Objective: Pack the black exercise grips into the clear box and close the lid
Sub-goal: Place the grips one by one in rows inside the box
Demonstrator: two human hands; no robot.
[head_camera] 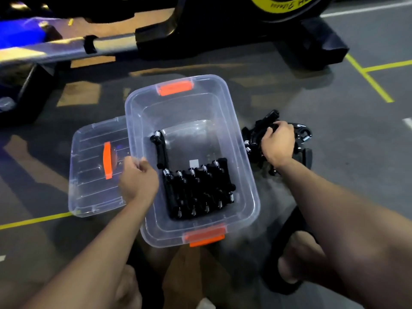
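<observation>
A clear box [242, 139] with orange latches stands open on the floor in front of me. Several black exercise grips [196, 188] with silver springs lie in a row in its near half, and one more grip [161, 150] leans along the left wall. My left hand [139, 179] grips the box's left rim. To the right of the box lies a pile of black grips [301, 139] on the floor, and my right hand [278, 144] is closed on one of them. The clear lid [89, 175] with an orange handle lies flat at the box's left.
Black gym machine bases [223, 36] and a metal rail [66, 47] stand behind the box. Yellow lines [367, 76] mark the grey floor. My knees and a sandalled foot [294, 264] are at the bottom of the view.
</observation>
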